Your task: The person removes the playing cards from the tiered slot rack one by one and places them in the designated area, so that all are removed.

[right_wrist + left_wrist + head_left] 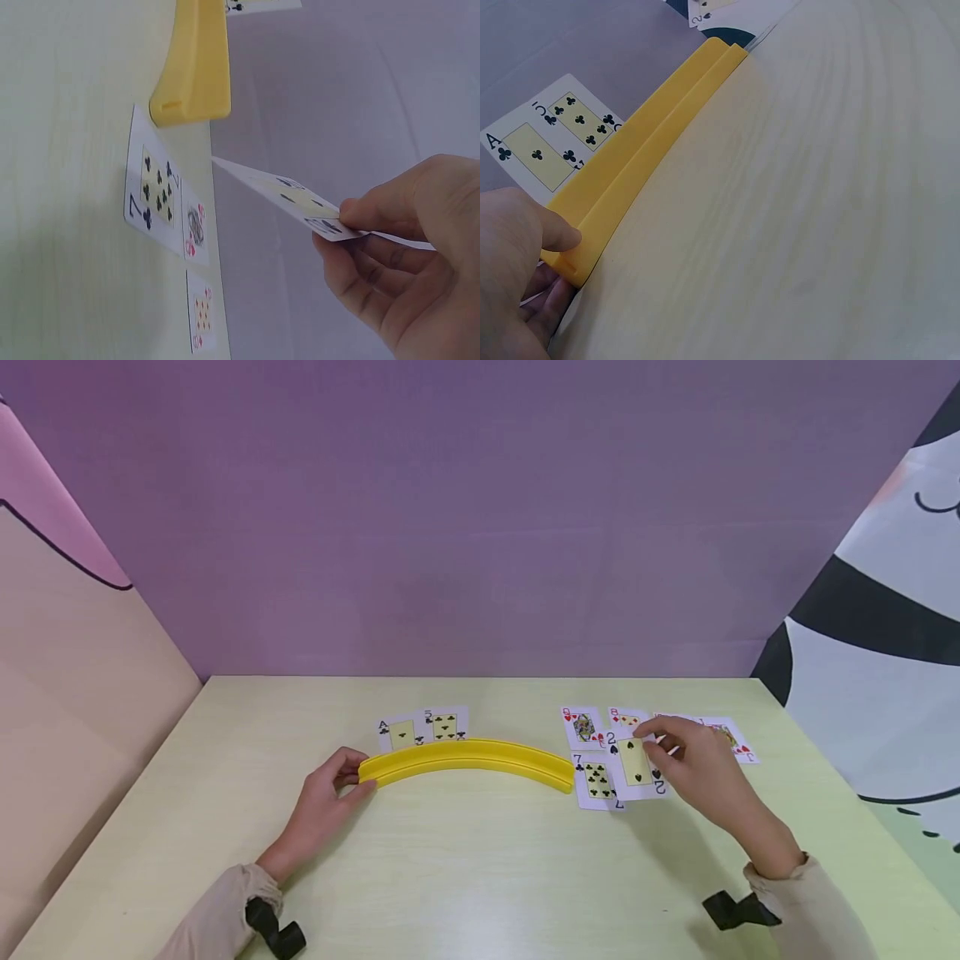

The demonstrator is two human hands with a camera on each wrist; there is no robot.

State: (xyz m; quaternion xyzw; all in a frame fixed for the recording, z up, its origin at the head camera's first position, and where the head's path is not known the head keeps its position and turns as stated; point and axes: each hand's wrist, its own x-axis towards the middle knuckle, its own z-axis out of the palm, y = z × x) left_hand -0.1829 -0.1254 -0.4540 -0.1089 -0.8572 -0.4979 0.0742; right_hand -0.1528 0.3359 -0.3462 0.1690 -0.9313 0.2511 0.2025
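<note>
Yellow and glossy, a curved card holder (465,754) arches across the middle of the head view, over a pale wood-grained table (465,877). From where I stand, the left hand (326,806), left of centre, grips the holder's left end, thumb at the front and the other fingers tucked beneath, as the left wrist view shows. The ace of clubs (401,735) and the five of clubs (445,725) rise side by side behind the holder's front edge on its left half, the five partly over the ace, their lower edges hidden by the yellow rim. Right of centre, the right hand (693,768) pinches the two of spades (630,772) by one edge between thumb and fingers; the right wrist view has that card raised and tilted, well apart from the tabletop. Just past the holder's right end lies the seven of clubs (596,781), its right side covered in the head view by the two. Above it in the frame is the queen of hearts (583,727), with a red eight (622,718) just beside it, and farther right a red face card (731,739) partly blocked by the hand. Beige sleeves (817,910) with black straps (741,910) come in from the lower left and lower right corners, and a purple backdrop (480,527) fills the upper part of the frame.
</note>
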